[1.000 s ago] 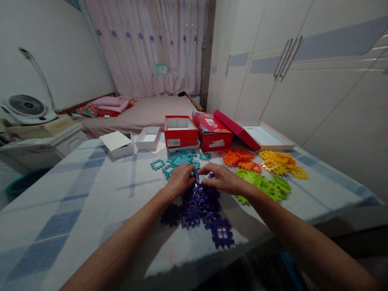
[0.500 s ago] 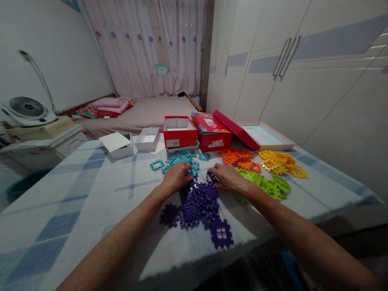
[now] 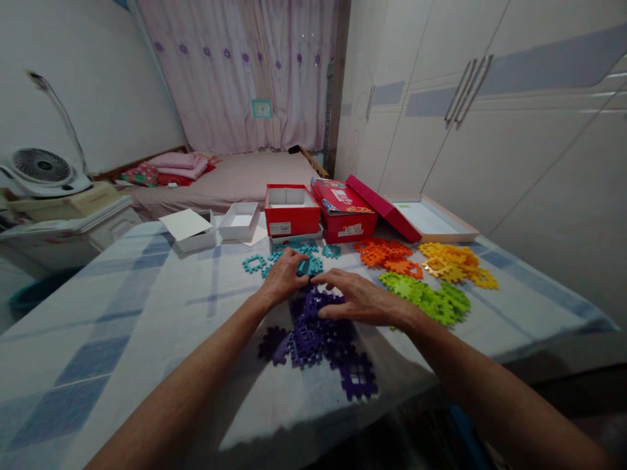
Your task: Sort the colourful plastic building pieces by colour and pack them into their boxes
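Purple tiles under flat, spread right hand; left hand alongside.

purple tiles | notched squares, heaped flat | table's near edge, beside teal pile

— What does the person wear on the arms?
— Nothing that shows. Both forearms are bare from the lower edge of the view up to the wrists, with no sleeve, cuff or glove in sight.
— Any watch, bracelet or ring?
— None can be made out on the bare left hand or the bare right hand; the wrists look plain. The fingers are too small and dim to judge finer details such as nails.
— And the rest of the body?
— Only the two forearms and hands appear; clothing lies outside the view.
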Demonstrator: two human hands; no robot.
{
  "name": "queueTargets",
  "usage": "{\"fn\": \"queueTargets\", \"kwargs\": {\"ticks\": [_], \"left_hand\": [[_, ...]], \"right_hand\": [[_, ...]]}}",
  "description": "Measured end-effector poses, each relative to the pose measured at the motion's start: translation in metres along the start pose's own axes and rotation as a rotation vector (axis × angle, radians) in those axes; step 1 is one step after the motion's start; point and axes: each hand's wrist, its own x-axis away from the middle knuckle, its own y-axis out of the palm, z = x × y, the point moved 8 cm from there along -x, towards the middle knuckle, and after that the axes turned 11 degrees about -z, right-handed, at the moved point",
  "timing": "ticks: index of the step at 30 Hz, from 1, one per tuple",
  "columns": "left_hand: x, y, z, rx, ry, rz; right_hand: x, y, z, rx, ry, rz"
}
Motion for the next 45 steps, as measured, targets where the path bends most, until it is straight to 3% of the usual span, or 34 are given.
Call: {"fn": "queueTargets", "kwargs": {"ticks": [6,10,15,20,24,28,30,33,36,40,45], "left_hand": [[0.014,-0.035,-0.014,-0.057,-0.051,0.251],[0.042,-0.029,-0.018,0.0,0.006,0.215],[0.076,-0.007,-0.018,0.168,0.05,0.222],[0.08,0.006,-0.025,0.238,0.051,0.255],[0.084,-0.004,-0.021,0.148,0.115,0.339],[0.101,-0.019,0.018,0.004,0.307,0.43],[0.112,-0.015,0.055,-0.034,0.49,0.37],[0.133,0.01,0.116,-0.072,0.816,0.126],[0.148,0.041,0.153,-0.149,0.975,-0.096],[0.144,0.063,0.161,-0.267,0.96,-0.195],[0.135,0.064,0.145,-0.267,0.913,-0.164]], "right_hand": [[-0.022,-0.007,0.043,0.08,0.327,0.122],[-0.043,0.002,0.049,0.211,0.46,0.086],[-0.06,0.013,0.054,0.262,0.528,0.123],[-0.064,0.015,0.063,0.24,0.563,0.141],[-0.055,-0.002,0.067,0.214,0.574,0.219],[-0.039,-0.026,0.068,0.114,0.519,0.351],[-0.032,-0.031,0.065,0.042,0.467,0.381],[-0.023,-0.025,0.049,-0.072,0.366,0.382],[-0.017,-0.006,0.027,-0.172,0.258,0.323],[0.0,0.006,0.011,-0.212,0.181,0.338],[0.048,0.002,0.024,-0.3,0.225,0.579]]}}
